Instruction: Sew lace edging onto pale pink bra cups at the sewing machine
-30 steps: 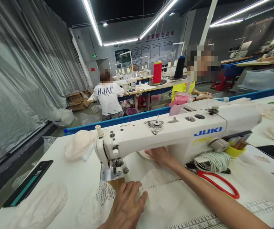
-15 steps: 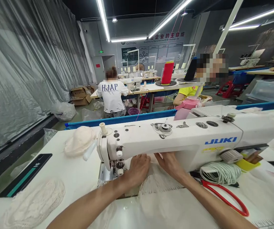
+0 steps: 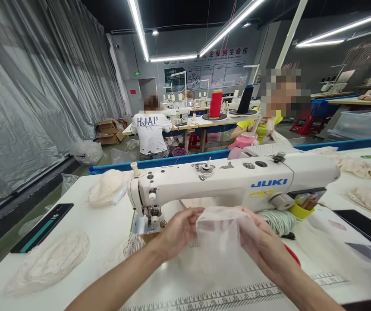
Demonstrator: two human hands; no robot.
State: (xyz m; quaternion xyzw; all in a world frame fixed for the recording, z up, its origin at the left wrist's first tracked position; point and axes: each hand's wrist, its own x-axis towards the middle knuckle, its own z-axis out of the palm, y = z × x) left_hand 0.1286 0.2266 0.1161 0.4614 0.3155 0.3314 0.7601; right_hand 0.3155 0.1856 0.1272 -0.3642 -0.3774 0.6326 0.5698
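A workshop fills the head view, with a silvery curtain [image 3: 43, 82] at the upper left and strip lights [image 3: 174, 58] across the top. In the middle distance a person in a white shirt [image 3: 151, 134] sits facing away, and a person in yellow [image 3: 263, 129] sits right of centre. Between them stand a red thread cone [image 3: 216, 104] and a black thread cone [image 3: 246, 101].

A white desk [image 3: 103, 235] spans the lower frame, carrying a sewing machine [image 3: 201, 183] across the centre. Just in front of its arm, the left hand [image 3: 179, 233] and right hand [image 3: 265, 239] hold up a sheer white cloth [image 3: 219, 235], slightly right of centre. Each grip is closed on an upper side of it, and the cloth hangs between them; whether its lower edge meets the desk cannot be told.

At lower left lies a lacy pale piece [image 3: 54, 261], near a black and green case [image 3: 43, 229]. Right of the hands are a coil of pale cord [image 3: 279, 221] and a yellow cup [image 3: 303, 211]. A printed ruler strip [image 3: 224, 298] runs along the bottom.
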